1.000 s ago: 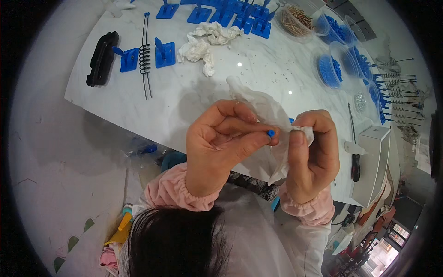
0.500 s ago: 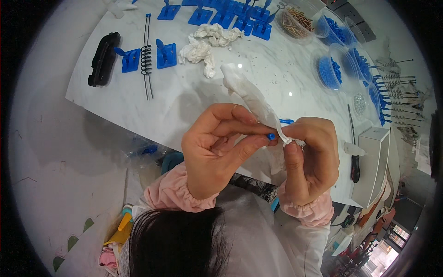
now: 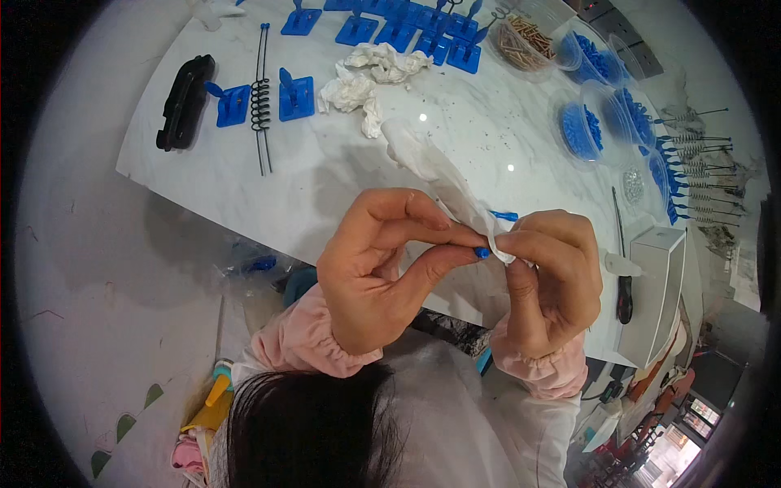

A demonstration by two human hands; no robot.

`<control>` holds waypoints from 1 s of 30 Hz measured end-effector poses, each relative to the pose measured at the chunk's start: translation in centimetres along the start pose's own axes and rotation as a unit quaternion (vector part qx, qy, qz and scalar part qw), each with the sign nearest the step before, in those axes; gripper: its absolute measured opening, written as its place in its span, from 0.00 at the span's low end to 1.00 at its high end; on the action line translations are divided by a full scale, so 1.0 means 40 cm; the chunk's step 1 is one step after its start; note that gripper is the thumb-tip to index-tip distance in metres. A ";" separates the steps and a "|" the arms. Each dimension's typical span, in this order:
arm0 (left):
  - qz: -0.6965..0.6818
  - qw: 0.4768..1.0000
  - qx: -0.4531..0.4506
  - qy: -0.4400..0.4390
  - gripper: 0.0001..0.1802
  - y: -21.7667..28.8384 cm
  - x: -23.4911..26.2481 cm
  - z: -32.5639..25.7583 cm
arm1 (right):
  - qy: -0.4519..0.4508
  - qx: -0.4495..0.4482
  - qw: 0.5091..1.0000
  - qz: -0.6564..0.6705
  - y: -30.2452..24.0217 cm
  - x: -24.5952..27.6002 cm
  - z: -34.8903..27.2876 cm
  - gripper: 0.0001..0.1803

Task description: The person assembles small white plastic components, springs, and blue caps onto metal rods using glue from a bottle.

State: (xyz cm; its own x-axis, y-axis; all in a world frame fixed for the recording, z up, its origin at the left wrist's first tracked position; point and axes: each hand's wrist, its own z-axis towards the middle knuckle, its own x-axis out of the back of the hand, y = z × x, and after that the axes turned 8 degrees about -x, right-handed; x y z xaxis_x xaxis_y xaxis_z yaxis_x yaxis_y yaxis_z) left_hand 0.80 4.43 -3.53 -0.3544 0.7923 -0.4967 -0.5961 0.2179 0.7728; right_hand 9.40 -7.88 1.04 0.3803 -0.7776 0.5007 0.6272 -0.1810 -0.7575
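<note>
My left hand point(image 3: 370, 272) is closed, its thumb and fingertips pinching a small blue plastic piece point(image 3: 482, 253). Close against it, my right hand point(image 3: 557, 272) pinches a crumpled white tissue point(image 3: 431, 169) between thumb and forefinger. The tissue's lower end meets the blue piece, while its loose length trails up and left over the table. Just beyond the fingers, another narrow blue piece point(image 3: 505, 215) shows on the tabletop. How much of the pinched piece lies under my fingers is hidden.
On the white marbled table point(image 3: 244, 207) are a black case point(image 3: 185, 102), a coiled wire part point(image 3: 259, 106), blue bases point(image 3: 297, 98) and crumpled tissues point(image 3: 350, 89). Tubs of blue parts point(image 3: 580, 130), a tub of brass-coloured pieces point(image 3: 525, 41), a screwdriver point(image 3: 625, 297) and a white box point(image 3: 657, 285) stand right.
The blue piece has shifted slightly right and down in my left fingertips. My right fingers have changed their pinch on the tissue, and its loose end has dropped slightly left.
</note>
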 end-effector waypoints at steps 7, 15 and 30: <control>0.000 1.000 0.019 -0.015 0.18 0.005 0.005 0.001 | -0.005 0.020 1.000 -0.007 0.008 -0.003 0.000 0.16; -0.017 0.999 0.040 -0.013 0.17 0.015 0.002 0.007 | 0.008 0.034 0.999 -0.007 0.009 -0.008 -0.003 0.17; -0.032 0.998 0.053 0.002 0.16 0.021 -0.003 0.008 | 0.005 0.037 0.999 -0.005 0.006 -0.009 -0.003 0.18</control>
State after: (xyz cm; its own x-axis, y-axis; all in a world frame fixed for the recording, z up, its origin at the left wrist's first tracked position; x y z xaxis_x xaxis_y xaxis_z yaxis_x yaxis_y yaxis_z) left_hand 0.55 4.70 -2.71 -0.3200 0.7727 -0.5481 -0.5383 0.3278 0.7764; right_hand 9.34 -7.72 0.63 0.3678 -0.7820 0.5032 0.6797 -0.1432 -0.7194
